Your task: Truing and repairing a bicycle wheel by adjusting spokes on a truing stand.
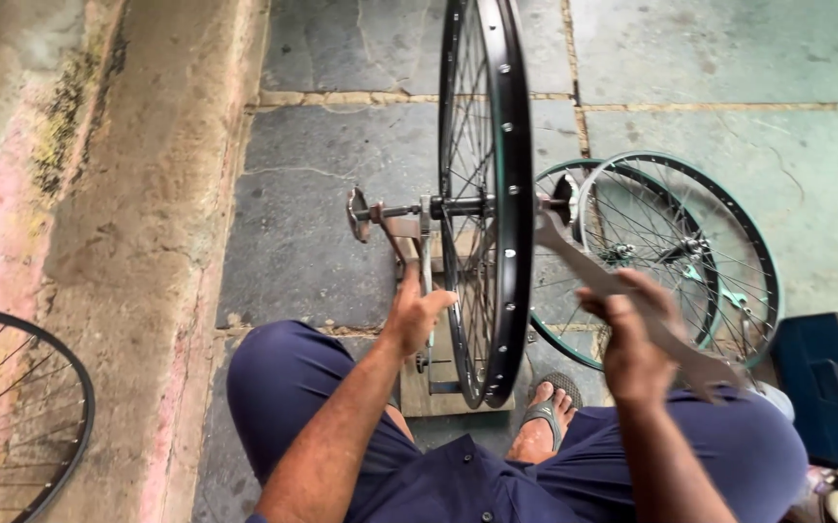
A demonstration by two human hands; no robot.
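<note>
The black bicycle wheel (485, 194) stands upright, edge-on to the camera, held by its axle in a metal stand (417, 254) that rests on a small wooden board (438, 392) on the grey stone floor (322, 174), just in front of the person's knees. A long flat grey wrench (622, 291) is set with its open head on the right end of the axle, close beside the wheel's hub, and slants down and toward the person on the right. The right hand (632, 344) grips the wrench around its middle, fingers curled tightly round the flat handle, with the handle's tail sticking out past the hand over the right thigh; the wheel's rim lies to the left of those fingers, apart from them. The left hand (414, 315) rests on the upright of the stand, just left of the rim, its fingers folded loosely around the post and the thumb pointing toward the spokes, near them but whether touching cannot be told. Behind the wrench, two more wheels with green-lined rims (676, 257) lie overlapped on the floor toward its right side. Another black spoked rim (22, 416) shows at the lower left corner, on the worn concrete strip. A dark blue box (831, 387) sits at the right edge, and a foot in a grey sandal (547, 412) is planted beside the board.
</note>
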